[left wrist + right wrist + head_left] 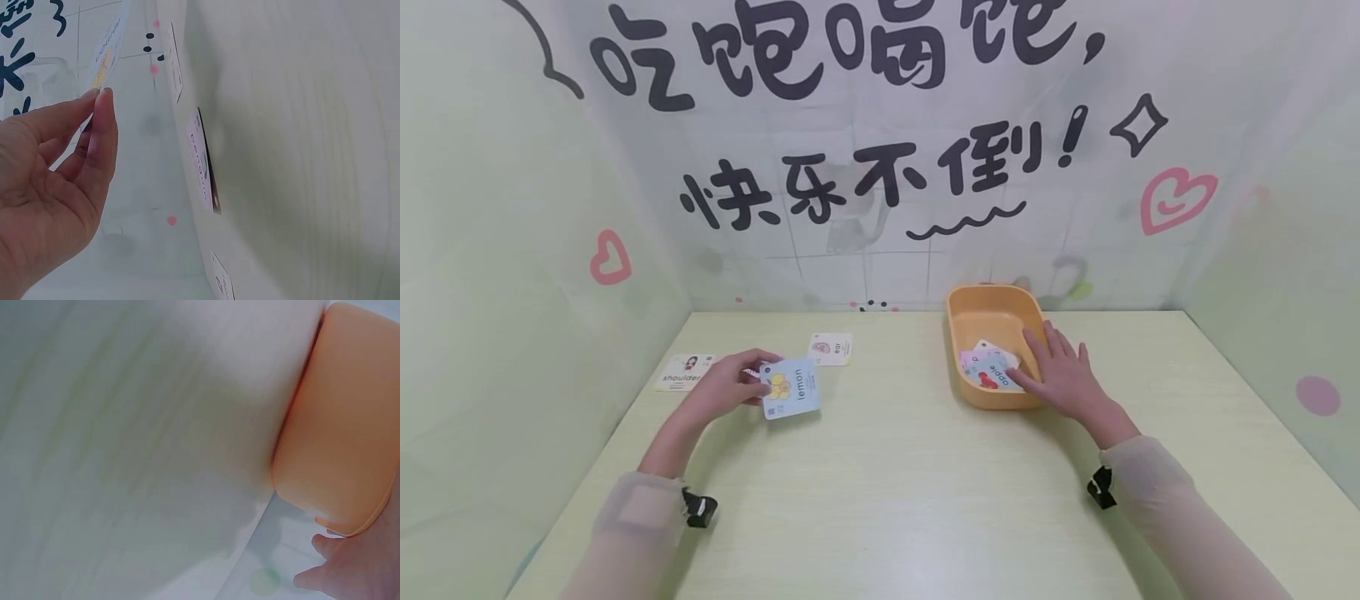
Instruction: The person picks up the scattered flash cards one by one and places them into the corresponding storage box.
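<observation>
My left hand pinches a blue lemon flashcard between thumb and fingertips, held above the table. In the left wrist view that lemon card is tilted nearly edge-on. Under it on the table lies another word card, mostly hidden behind the hand in the head view. My right hand rests on the right rim of an orange bin, fingers spread and thumb reaching over the inside. Inside the bin, an apple card overlaps pink and white cards. The right wrist view shows the bin's outer wall.
A shoulder card lies at the table's left side, and an ear card farther back. Behind the pale wooden table hangs a white printed curtain, with pale curtains at both sides.
</observation>
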`<action>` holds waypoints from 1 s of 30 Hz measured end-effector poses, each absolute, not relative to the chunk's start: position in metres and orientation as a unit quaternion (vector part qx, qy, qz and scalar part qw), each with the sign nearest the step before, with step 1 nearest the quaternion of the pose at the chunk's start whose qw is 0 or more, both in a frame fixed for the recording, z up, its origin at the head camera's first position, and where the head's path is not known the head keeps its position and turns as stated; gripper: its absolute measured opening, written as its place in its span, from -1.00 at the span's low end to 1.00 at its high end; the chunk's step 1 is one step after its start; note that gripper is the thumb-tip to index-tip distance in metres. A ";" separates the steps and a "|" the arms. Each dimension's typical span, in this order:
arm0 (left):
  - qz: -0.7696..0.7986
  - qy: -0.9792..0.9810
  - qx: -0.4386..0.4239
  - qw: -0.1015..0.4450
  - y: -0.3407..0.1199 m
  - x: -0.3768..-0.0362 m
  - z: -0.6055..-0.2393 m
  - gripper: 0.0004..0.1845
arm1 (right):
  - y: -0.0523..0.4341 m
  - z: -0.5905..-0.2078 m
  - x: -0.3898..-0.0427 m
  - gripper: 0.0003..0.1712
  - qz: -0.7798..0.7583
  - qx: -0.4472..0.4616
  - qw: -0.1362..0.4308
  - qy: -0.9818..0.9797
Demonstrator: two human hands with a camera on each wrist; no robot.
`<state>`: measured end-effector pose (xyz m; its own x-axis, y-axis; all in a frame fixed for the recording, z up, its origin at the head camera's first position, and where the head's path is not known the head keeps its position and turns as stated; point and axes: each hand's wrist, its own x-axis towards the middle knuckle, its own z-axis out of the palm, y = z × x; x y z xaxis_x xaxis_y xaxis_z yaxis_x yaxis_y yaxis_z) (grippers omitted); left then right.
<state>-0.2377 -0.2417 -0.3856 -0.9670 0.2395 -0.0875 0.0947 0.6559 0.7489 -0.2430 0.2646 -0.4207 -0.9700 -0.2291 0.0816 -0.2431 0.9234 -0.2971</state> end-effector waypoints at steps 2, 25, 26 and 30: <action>0.404 0.906 0.093 0.089 -0.240 -0.239 -0.385 -0.48 | 0.264 -0.421 -0.243 0.00 0.151 0.118 0.022 -0.981; 0.427 0.892 0.111 0.102 -0.195 -0.253 -0.380 -0.49 | 0.264 -0.419 -0.242 0.04 0.152 0.108 0.012 -0.982; 0.429 0.891 0.110 0.102 -0.193 -0.254 -0.380 -0.49 | 0.264 -0.419 -0.242 0.04 0.152 0.108 0.012 -0.982; 0.435 0.886 0.119 0.105 -0.183 -0.256 -0.378 -0.50 | 0.264 -0.420 -0.243 0.03 0.149 0.109 0.014 -0.983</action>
